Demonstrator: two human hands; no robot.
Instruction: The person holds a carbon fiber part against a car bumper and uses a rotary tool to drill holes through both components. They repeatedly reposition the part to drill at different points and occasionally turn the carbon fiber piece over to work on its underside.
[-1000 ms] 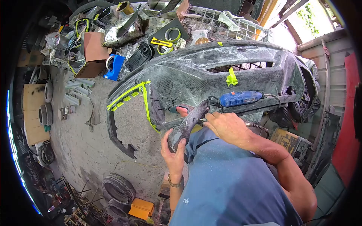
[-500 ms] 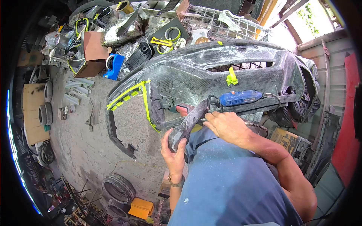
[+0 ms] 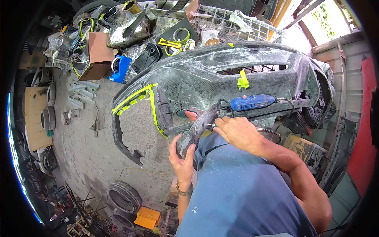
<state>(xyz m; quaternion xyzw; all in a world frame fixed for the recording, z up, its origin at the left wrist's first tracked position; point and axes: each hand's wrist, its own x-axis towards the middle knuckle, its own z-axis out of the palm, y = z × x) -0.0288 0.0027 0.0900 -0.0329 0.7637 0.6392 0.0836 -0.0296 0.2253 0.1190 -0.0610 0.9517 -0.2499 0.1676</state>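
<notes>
My left hand [image 3: 182,162] is closed around the lower end of a dark, dusty curved piece [image 3: 196,133], thumb on one side and fingers on the other. My right hand [image 3: 239,132] grips a rotary tool handpiece, mostly hidden under the fingers; its thin metal tip [image 3: 211,125] meets the piece's edge or sits right beside it. From behind that hand runs a ribbed flexible shaft [image 3: 269,131]. The blue rotary tool body [image 3: 252,103] lies on a large dark car bumper [image 3: 189,85], which is coated in white dust and edged at its left with yellow-green tape [image 3: 151,98].
Behind the bumper, a cluttered bench holds a yellow cutter [image 3: 169,43], tape rolls [image 3: 181,35], a blue tape dispenser [image 3: 120,70] and a cardboard box [image 3: 99,49]. Tires [image 3: 124,197] and an orange box [image 3: 148,218] are on the floor. A black bag [image 3: 300,120] hangs at right.
Almost nothing differs. Both hands keep their grip and place, and the view has shifted very slightly.
</notes>
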